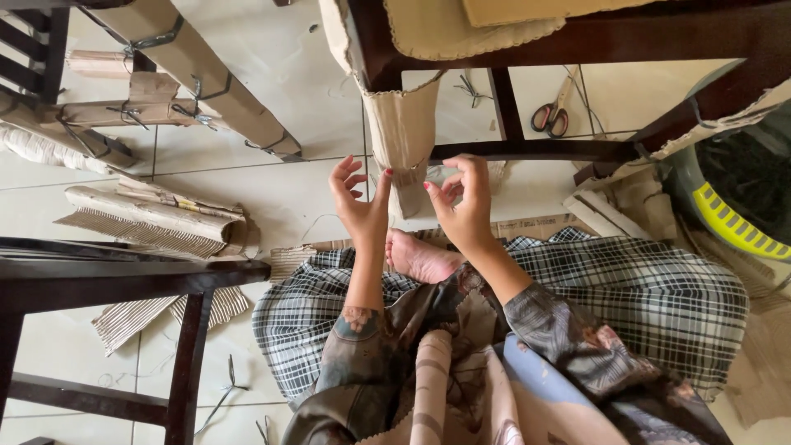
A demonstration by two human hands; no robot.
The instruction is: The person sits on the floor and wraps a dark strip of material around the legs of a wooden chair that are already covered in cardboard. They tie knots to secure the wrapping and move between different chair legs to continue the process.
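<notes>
Fingers (476, 169) of right hand (463, 206) pinch clear tape strip (438, 173) at lower end of cardboard wrap (402, 132) on dark chair leg (375, 49). Left hand (358, 202) released, spread, just beside wrap, not touching. Tape: light, limp, likely sticky; hold by free end. Cardboard: light, stiff, creases easily; steady by its sides. Outward: bare foot (420, 257), checked cloth (643, 288), tiled floor (280, 66), scissors (550, 114), cardboard roll (152, 218).

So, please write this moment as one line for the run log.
left hand: open, beside cardboard-wrapped chair leg | right hand: pinching clear tape at the leg | scissors: on floor, untouched
</notes>
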